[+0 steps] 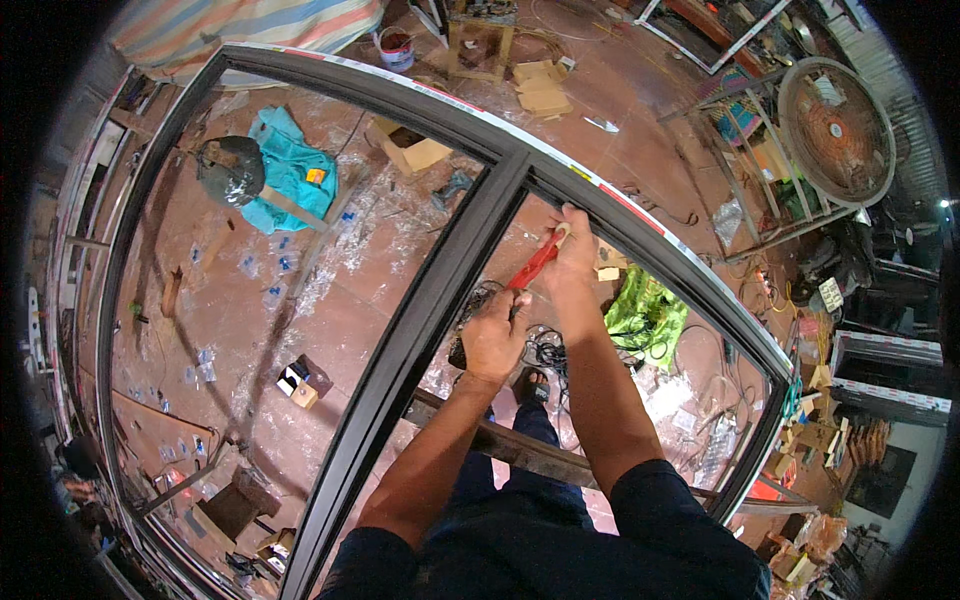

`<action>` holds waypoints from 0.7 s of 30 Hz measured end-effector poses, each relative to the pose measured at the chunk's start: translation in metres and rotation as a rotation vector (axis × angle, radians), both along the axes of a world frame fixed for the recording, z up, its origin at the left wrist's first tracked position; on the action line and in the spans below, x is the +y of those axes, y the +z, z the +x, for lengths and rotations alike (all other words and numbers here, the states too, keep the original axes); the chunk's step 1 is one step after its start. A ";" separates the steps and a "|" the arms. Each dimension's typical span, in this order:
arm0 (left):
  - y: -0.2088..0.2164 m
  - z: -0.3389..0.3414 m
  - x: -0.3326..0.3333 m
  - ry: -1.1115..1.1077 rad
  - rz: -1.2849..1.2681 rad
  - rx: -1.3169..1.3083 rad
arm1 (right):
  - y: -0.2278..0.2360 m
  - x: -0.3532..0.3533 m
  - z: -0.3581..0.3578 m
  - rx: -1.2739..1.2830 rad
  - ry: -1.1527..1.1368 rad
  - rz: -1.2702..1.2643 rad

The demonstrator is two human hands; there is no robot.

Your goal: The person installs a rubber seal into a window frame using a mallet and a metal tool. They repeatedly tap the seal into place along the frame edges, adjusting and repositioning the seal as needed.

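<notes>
A large dark grey window or door frame (415, 310) stretches out in front of me, with a thick bar dividing it into two openings. Inside the right-hand opening, my two hands share a slim red tool (538, 262) with a pale rounded end; its exact kind does not show. My left hand (494, 338) is closed around the near end. Farther up, my right hand (573, 252) grips the pale end, its fingertips close to the inner edge of the frame's far rail. Part of the tool is covered by my fingers.
Through the openings the littered floor shows a teal cloth (285, 170), a dark cap-like thing (230, 168), cardboard boxes (408, 148) and a shiny green bag (645, 318). A big round fan (836, 130) stands at the far right. A bucket (396, 50) sits beyond the far rail.
</notes>
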State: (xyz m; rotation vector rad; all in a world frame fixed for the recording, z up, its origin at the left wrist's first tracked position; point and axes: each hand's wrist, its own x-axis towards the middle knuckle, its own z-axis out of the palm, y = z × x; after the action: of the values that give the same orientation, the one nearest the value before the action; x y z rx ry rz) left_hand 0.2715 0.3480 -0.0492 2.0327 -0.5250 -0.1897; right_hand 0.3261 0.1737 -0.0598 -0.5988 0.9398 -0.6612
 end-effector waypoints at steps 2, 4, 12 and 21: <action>-0.001 0.000 0.001 -0.006 0.017 -0.063 | 0.002 -0.003 -0.012 0.012 0.016 -0.009; 0.003 -0.002 -0.003 -0.021 0.079 -0.046 | -0.011 -0.022 -0.034 -0.007 0.007 0.013; 0.006 -0.002 -0.008 0.103 0.030 -0.021 | -0.002 -0.071 -0.138 0.013 0.046 -0.146; 0.005 -0.040 -0.124 0.204 -0.422 0.812 | 0.110 -0.109 -0.202 -0.455 0.396 -0.607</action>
State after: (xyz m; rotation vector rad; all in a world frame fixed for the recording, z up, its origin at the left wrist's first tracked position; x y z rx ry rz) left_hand 0.2318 0.2240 -0.0437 1.4195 0.1484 -0.6791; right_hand 0.1238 0.0648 0.0499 -1.0828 0.1673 -0.6809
